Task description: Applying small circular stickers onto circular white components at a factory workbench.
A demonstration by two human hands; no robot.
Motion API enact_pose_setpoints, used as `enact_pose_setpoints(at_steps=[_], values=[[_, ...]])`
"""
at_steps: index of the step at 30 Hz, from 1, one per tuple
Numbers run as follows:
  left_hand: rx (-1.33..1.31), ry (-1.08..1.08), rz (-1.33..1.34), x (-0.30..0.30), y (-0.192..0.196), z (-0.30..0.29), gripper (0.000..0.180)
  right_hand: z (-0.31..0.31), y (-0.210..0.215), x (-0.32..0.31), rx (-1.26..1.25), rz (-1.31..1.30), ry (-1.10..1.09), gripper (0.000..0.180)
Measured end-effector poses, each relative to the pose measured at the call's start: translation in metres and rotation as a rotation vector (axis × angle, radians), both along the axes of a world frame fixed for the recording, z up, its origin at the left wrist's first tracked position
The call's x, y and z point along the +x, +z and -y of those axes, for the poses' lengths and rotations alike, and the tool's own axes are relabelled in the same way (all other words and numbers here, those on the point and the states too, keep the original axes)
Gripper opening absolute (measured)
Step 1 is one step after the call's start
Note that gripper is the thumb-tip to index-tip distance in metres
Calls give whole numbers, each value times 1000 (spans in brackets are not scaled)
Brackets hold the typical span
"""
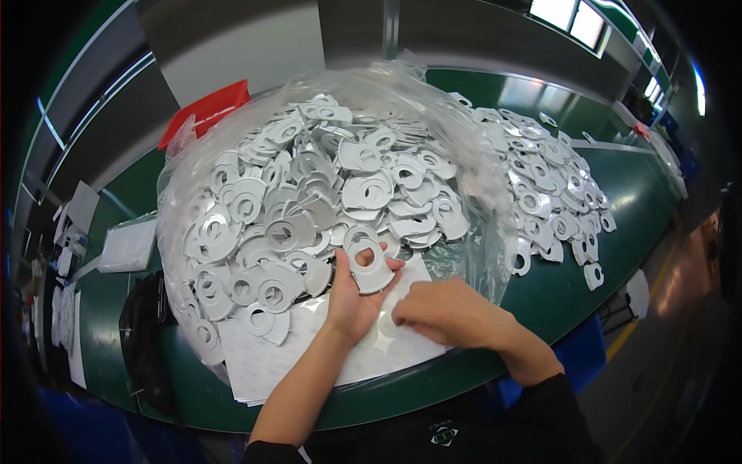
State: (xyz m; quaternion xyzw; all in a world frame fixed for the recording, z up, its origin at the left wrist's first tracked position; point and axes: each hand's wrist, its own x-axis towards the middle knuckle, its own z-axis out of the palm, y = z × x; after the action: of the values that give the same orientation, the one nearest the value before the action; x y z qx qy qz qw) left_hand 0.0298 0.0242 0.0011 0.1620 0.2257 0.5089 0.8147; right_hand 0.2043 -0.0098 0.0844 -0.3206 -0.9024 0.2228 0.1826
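Note:
My left hand [354, 298] holds a flat silver ring-shaped piece [369, 267] with a round hole, thumb on its left edge, fingers under it. My right hand [440, 312] lies just to the right, fingertips pressed down on a white sheet [309, 348] that carries round stickers. Both hands are at the near edge of a large heap of the same silver pieces [309, 193], which sits in an open clear plastic bag [464, 155].
A second spread of silver pieces [556, 193] lies loose on the green table [634, 209] to the right. A red bin [209, 112] stands behind the bag. A black bag [143, 325] and papers [127, 246] lie at the left.

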Motion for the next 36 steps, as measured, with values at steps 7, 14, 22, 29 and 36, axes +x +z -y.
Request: enact_pose_setpoints(at_steps=[7, 14, 22, 29, 36], values=[[-84, -14, -191, 8, 11, 6, 68, -16, -26, -10, -565, -961, -285, 17], [70, -147, -223, 5, 3, 7, 67, -32, -54, -16, -689, -1049, -383, 16], [44, -139, -218, 5, 4, 6, 65, -33, -58, -16, -669, -1023, -384, 17], [50, -142, -221, 5, 8, 7, 66, -33, -57, -16, -679, -1018, -384, 16], [50, -137, -227, 6, 8, 8, 67, -33, -56, -15, -682, -1010, -384, 16]])
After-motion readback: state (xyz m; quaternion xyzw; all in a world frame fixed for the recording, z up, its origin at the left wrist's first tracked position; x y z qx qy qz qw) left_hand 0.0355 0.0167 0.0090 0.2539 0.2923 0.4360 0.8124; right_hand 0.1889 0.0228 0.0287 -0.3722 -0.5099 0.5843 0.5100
